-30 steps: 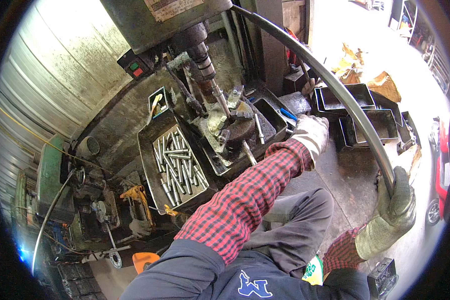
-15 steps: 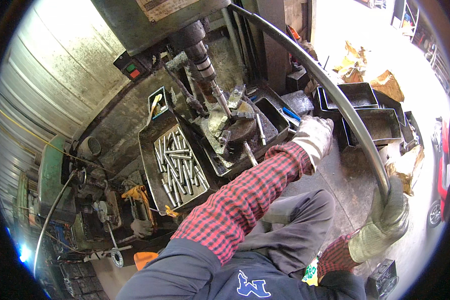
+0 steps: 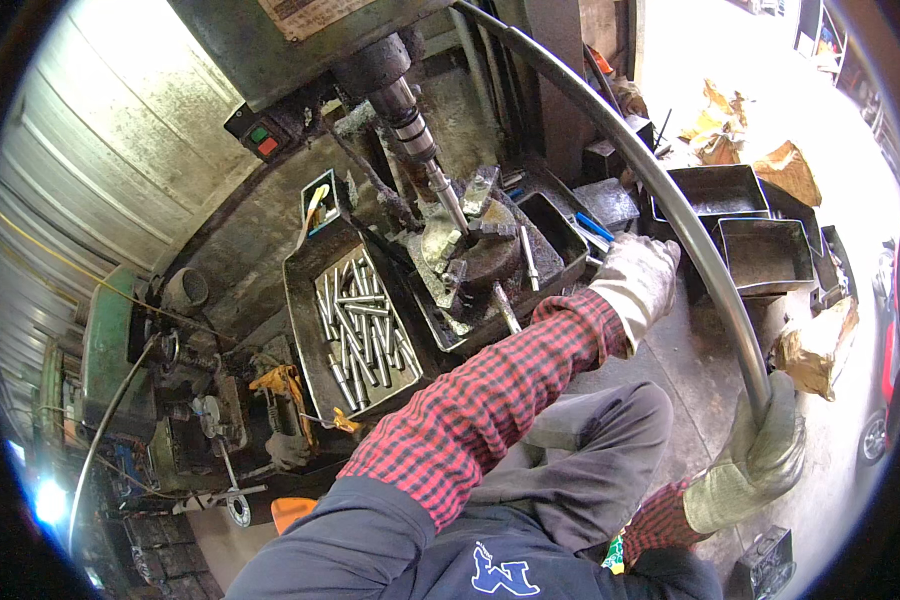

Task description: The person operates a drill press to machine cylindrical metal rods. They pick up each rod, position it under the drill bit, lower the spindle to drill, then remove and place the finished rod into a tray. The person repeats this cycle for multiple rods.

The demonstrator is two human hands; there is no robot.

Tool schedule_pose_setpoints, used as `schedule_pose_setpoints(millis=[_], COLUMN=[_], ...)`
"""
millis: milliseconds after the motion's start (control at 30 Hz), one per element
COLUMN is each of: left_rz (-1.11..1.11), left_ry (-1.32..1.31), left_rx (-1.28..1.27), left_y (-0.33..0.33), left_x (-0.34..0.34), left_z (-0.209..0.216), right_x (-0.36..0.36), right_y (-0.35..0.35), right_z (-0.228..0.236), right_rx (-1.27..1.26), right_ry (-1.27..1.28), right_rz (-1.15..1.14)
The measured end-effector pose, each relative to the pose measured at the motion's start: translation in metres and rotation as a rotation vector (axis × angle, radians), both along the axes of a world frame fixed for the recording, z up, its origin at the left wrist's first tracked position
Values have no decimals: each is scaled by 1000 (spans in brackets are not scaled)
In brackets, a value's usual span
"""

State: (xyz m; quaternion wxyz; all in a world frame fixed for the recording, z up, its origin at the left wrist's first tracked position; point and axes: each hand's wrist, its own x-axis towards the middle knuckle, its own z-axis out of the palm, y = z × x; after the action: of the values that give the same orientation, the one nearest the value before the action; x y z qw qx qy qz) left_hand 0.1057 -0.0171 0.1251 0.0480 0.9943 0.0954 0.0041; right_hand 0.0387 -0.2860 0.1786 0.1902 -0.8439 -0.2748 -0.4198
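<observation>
Right fingers (image 3: 782,418) wrapped round curved metal bar (image 3: 713,270) | left fingers (image 3: 662,256) near blue item (image 3: 594,227), hold unclear

Worn items, as I read them over the remote feed. Left hand (image 3: 645,272): off-white cloth glove (image 3: 632,298), smudged grey. Right hand (image 3: 773,445): glove with grey fingers and a cream knitted cuff (image 3: 708,499). Left sleeve (image 3: 480,395): red and black check, gathered at the wrist; right sleeve (image 3: 660,520) in matching check. Above both I record a dark navy shirt (image 3: 400,560), bearing a blue emblem (image 3: 503,575) edged in white. Trousers (image 3: 595,425): plain grey-brown cloth, creased around the knee.
</observation>
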Motion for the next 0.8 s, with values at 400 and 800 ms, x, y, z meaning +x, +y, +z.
schedule_pose_setpoints(millis=[400, 800], left_rz=[-26, 94], left_ry=[-21, -79], left_rx=[-44, -123], left_y=[1, 4], left_x=[3, 8], left_z=[-8, -16], right_x=[6, -7], right_y=[-6, -18], right_z=[-12, 108], right_rx=[1, 6], right_ry=[34, 566], right_rz=[22, 301])
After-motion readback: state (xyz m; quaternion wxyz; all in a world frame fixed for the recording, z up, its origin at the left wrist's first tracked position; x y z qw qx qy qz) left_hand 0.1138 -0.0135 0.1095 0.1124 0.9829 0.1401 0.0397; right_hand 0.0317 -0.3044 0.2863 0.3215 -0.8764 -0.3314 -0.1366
